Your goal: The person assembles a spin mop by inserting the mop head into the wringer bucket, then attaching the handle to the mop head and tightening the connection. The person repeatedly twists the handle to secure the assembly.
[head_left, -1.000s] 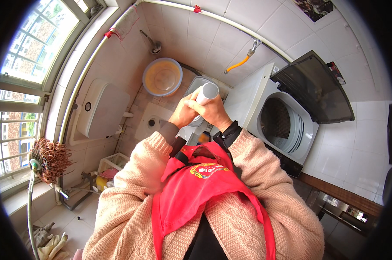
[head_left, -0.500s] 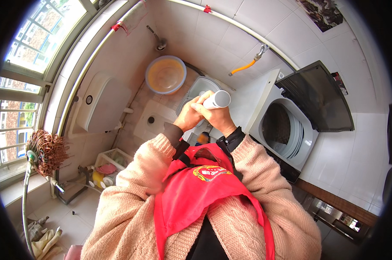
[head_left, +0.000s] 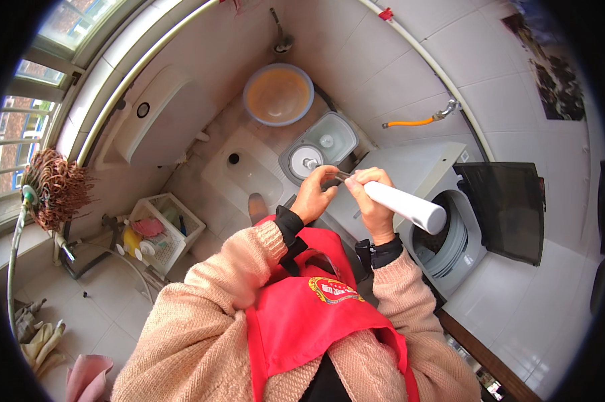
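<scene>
A mop with a thick white grip (head_left: pixel 409 204) slants across in front of me. My right hand (head_left: pixel 376 209) is wrapped round the lower part of the grip. Lower on the thin metal pole, my left hand (head_left: pixel 314 195) curls its fingers round it. The pole runs down toward a grey two-part mop bucket (head_left: pixel 342 127) on the floor. A round white spin basket (head_left: pixel 295 163) sits in the bucket's near part, with a pale fitting at its middle. The mop's lower end is hidden behind my hands.
A squat toilet (head_left: pixel 239 177) lies left of the bucket, and an orange basin (head_left: pixel 277 97) stands behind it. A washing machine (head_left: pixel 460 261) with raised dark lid (head_left: pixel 506 211) is at right. A white crate (head_left: pixel 175 248) and a string mop head (head_left: pixel 51 187) are at left.
The white grip has tilted to the right, away from upright. My hands, clasped together before, are now apart along the mop. The view has shifted and more of the bucket shows.
</scene>
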A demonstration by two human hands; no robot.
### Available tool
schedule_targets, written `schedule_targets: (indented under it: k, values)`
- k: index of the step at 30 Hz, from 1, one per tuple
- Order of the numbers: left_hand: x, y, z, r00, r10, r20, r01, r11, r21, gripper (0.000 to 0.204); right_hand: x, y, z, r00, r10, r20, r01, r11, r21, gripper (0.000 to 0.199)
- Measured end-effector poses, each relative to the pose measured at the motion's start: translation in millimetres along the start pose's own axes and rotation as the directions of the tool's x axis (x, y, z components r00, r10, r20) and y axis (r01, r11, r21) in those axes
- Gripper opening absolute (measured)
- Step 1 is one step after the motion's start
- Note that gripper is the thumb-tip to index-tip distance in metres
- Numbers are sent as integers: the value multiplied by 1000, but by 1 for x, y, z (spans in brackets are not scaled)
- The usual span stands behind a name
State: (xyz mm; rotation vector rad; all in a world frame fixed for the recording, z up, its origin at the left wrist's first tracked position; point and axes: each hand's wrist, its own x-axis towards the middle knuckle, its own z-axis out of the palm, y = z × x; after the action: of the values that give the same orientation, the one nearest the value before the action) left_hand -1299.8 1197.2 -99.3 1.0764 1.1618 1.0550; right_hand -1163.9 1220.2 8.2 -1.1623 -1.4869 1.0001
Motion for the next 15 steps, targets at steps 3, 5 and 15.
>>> schedule_targets:
  k: [3, 5, 15]
  values:
    - [-6, -50, -7, 973, -227, -50, 217, 963, -160, 25, 4, 2, -3, 999, -33, -5, 33, 999, -22, 17]
    - [-9, -93, -22, 922, -382, -58, 357, 900, -250, 22, 10, 6, -4, 999, -51, -2, 51, 998, -28, 20]
    - [-17, -307, -89, 647, -712, -274, 762, 618, 192, 15, 28, 48, 3, 993, -92, -67, 93, 996, 2, 25]
